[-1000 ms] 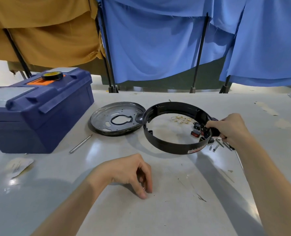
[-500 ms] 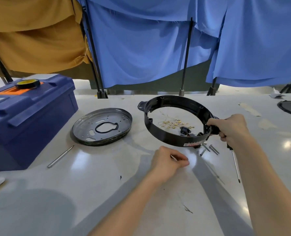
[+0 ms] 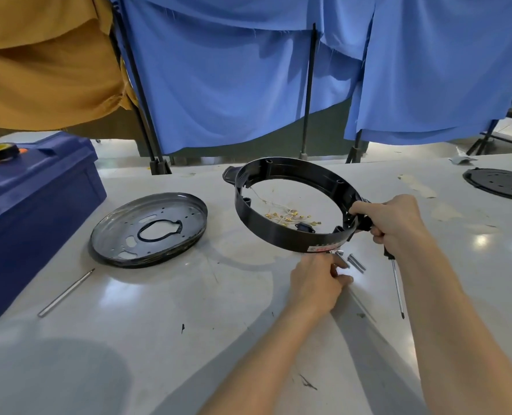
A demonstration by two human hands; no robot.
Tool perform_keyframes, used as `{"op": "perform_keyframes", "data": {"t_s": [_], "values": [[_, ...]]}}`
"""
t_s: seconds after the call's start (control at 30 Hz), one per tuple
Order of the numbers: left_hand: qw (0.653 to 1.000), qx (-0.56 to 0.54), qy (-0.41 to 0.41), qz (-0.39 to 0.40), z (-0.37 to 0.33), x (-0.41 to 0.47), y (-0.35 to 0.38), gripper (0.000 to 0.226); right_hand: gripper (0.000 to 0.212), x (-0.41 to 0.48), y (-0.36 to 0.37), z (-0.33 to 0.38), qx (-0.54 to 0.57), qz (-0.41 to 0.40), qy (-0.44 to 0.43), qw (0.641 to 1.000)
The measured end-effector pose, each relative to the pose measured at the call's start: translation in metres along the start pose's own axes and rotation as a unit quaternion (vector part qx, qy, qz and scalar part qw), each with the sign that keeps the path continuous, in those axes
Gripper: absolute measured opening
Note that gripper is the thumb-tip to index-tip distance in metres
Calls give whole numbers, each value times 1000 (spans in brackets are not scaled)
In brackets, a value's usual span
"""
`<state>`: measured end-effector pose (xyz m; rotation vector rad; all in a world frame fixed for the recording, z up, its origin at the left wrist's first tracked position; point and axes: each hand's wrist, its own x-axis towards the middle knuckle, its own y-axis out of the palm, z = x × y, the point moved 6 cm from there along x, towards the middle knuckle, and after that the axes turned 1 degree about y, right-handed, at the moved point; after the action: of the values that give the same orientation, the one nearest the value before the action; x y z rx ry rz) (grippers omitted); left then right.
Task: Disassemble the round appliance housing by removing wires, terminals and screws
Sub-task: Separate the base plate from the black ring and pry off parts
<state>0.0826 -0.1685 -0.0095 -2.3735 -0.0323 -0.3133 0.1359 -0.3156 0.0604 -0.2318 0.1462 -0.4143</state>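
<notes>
"On the left of the table [image 3: 165, 339], what lay there?"

"A blue toolbox [image 3: 33, 211], then a steel rod [image 3: 66, 292] and a bare metal base plate [image 3: 147, 229]. Right of those, mid-table, was the black housing ring [image 3: 278, 235], tilted. The wires and gold terminals [image 3: 287, 217] lay in a loose heap on the tabletop, seen through it."

"Which step was in hand?"

"Late stripping, I judged, down to the fasteners. The left hand [image 3: 314, 283] sat low just near of the ring's near rim, fingers curled beside the loose screws [image 3: 355, 262]. Whether it pinched one I could not tell."

"And the right?"

"The right hand [image 3: 395, 226] gripped the ring's right rim, fingers wrapped round it, propping that side up. A screwdriver [image 3: 397, 289] lay just beneath that forearm. The next move probably called for taking up that tool and bracing the ring against the turn."
</notes>
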Motion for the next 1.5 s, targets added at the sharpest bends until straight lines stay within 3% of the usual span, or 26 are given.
{"op": "perform_keyframes", "data": {"t_s": [0.3, 0.37, 0.43, 0.5, 0.57, 0.67, 0.73, 0.83, 0.93, 1.13, 1.3, 1.5], "values": [[993, -5, 106, 49, -3, -45, -32, 21, 30, -4, -2, 3, -9, 12, -5, 1000], [980, 39, 185, -68, -8, -64, -60, 28, 28, -6, 1, 6, -20, 28, -19, 999], [938, 71, 228, -251, -7, -84, -98, 39, 26, -10, 4, 11, -31, 42, -44, 998], [920, 2, 143, -364, 6, -93, -134, 38, 24, -14, 8, 17, -29, 56, -80, 995], [906, -132, 1, -402, 29, -90, -156, 44, 19, -22, 12, 24, -36, 63, -117, 990], [895, -226, -178, -341, 65, -71, -166, 66, 15, -33, 20, 32, -53, 72, -166, 982], [884, -297, -246, -265, 80, -62, -162, 46, 12, -40, 26, 36, -56, 80, -187, 978], [862, -364, -265, -232, 86, -60, -155, 20, 12, -46, 32, 40, -48, 93, -217, 971], [855, -377, -259, -243, 86, -60, -157, 13, 16, -48, 35, 40, -44, 110, -220, 968], [867, -335, -179, -322, 84, -61, -178, 25, 30, -50, 37, 37, -6, 170, -194, 966], [870, -314, -97, -368, 83, -62, -196, 26, 11, -55, 38, 44, -6, 191, -203, 960], [865, -331, -72, -371, 89, -61, -203, 26, 12, -60, 42, 44, -30, 226, -183, 956]]}}
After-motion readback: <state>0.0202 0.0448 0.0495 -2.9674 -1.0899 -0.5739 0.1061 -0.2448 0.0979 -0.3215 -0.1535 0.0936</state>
